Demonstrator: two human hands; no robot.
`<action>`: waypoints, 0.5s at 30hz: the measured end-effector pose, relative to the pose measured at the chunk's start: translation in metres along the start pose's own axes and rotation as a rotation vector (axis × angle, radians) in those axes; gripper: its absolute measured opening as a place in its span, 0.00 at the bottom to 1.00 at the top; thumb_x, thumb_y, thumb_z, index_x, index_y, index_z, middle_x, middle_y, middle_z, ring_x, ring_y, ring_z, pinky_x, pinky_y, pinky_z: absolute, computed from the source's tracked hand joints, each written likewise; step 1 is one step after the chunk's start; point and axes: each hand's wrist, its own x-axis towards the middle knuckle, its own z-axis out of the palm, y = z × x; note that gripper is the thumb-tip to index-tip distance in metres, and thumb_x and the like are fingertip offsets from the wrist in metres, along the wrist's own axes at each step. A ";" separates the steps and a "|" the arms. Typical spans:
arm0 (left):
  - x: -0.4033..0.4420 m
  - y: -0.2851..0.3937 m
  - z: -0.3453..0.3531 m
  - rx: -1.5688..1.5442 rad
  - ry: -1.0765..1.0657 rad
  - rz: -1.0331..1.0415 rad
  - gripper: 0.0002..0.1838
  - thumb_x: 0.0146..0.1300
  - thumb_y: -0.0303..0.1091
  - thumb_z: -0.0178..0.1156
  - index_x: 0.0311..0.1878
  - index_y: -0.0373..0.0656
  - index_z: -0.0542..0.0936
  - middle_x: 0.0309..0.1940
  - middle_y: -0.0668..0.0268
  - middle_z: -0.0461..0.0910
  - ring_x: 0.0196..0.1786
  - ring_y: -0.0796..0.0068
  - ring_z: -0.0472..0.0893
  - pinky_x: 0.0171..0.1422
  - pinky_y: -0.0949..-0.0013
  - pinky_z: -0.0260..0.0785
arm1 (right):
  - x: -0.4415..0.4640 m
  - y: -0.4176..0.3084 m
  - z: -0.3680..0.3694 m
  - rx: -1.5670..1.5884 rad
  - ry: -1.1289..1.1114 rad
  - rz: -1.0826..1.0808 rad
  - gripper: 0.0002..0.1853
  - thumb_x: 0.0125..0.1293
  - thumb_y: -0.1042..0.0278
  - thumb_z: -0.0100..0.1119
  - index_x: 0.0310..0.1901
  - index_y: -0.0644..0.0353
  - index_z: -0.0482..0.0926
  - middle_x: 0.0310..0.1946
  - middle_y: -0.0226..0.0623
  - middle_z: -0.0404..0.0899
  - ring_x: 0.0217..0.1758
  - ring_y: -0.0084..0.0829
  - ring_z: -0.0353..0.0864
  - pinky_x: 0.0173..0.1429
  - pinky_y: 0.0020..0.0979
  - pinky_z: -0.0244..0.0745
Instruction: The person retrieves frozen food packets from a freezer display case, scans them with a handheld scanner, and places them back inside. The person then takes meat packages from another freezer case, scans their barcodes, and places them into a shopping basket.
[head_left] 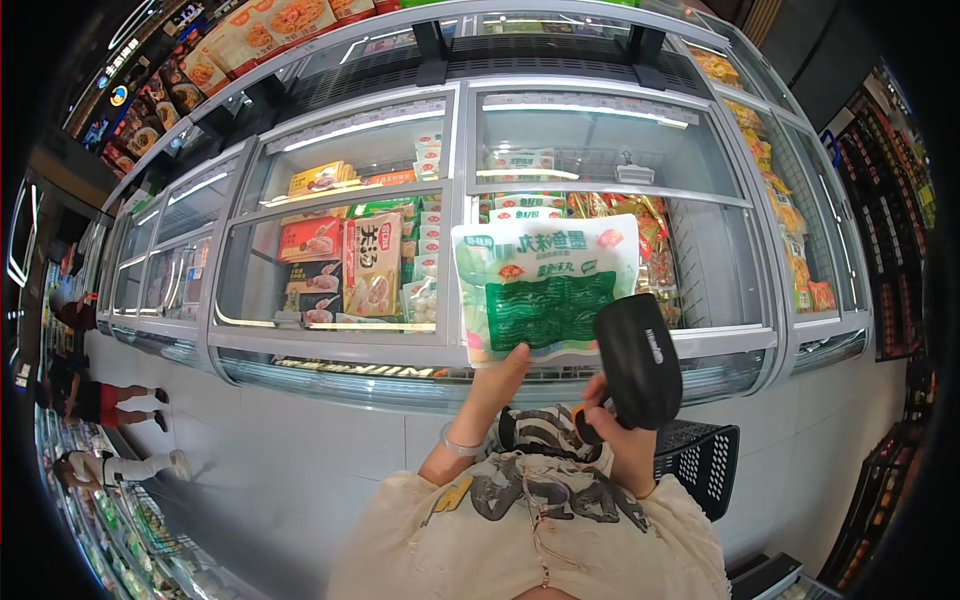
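My left hand (pixel 503 378) is closed on the lower edge of a white and green bag of frozen food (pixel 545 300), thumb on its front. The bag stands upright in front of the freezer glass, with a dark green patch across its middle. My right hand (pixel 622 440) is wrapped round the grip of a black handheld barcode scanner (pixel 640 360) with an orange part near the fingers. The scanner's head is close to the bag's lower right corner; whether they touch I cannot tell.
A long glass-topped chest freezer (pixel 330 345) runs ahead, stocked with boxes and bags (pixel 372 265). Bagged goods (pixel 785 200) fill the section at right. A black shopping basket (pixel 712 465) is beside me at the right. Other people (pixel 110 400) stand in the left aisle near shelves.
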 end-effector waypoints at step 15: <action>-0.014 0.041 0.009 -0.215 -0.120 -0.093 0.30 0.49 0.23 0.51 0.58 0.43 0.56 0.53 0.60 0.63 0.57 0.61 0.62 0.59 0.57 0.53 | 0.031 0.044 -0.035 0.340 0.406 -0.187 0.21 0.45 0.83 0.54 0.44 0.68 0.65 0.34 0.37 0.70 0.34 0.20 0.68 0.42 0.24 0.64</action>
